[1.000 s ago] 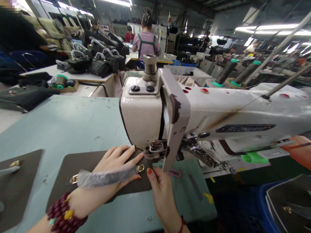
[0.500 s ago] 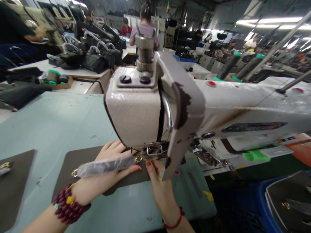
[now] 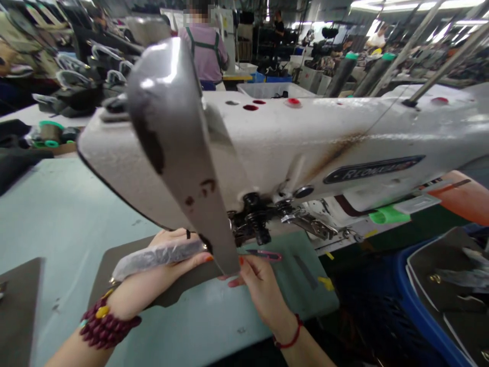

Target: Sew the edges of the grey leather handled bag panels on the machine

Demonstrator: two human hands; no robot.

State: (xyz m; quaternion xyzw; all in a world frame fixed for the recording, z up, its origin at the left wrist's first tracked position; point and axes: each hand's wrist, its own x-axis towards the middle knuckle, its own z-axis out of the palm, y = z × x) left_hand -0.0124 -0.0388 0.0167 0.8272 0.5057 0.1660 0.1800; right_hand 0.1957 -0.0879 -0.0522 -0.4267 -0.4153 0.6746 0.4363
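A dark grey-brown panel (image 3: 187,288) lies on the pale green table under the sewing machine (image 3: 244,148). Over its top runs a plastic-wrapped handle (image 3: 158,258) with gold hardware. My left hand (image 3: 179,257) rests spread and flat on the panel, partly beneath the handle, its far fingers hidden by the machine head. Just right of the machine's guard arm, my right hand (image 3: 257,278) is near the panel's right edge, thumb and forefinger close together; the arm hides the fingertips and whatever is between them. Pink-handled snips (image 3: 269,255) lie beyond my right hand.
Another panel (image 3: 19,311) lies at the left table edge. A blue basket (image 3: 403,285) with similar panels stands at the lower right. Black bags and thread spools (image 3: 49,133) are at the back left; a person (image 3: 204,51) is behind the machine.
The view has shifted, bringing the guard arm further left. My right hand has moved slightly right and down, apart from my left hand, which stays on the panel.
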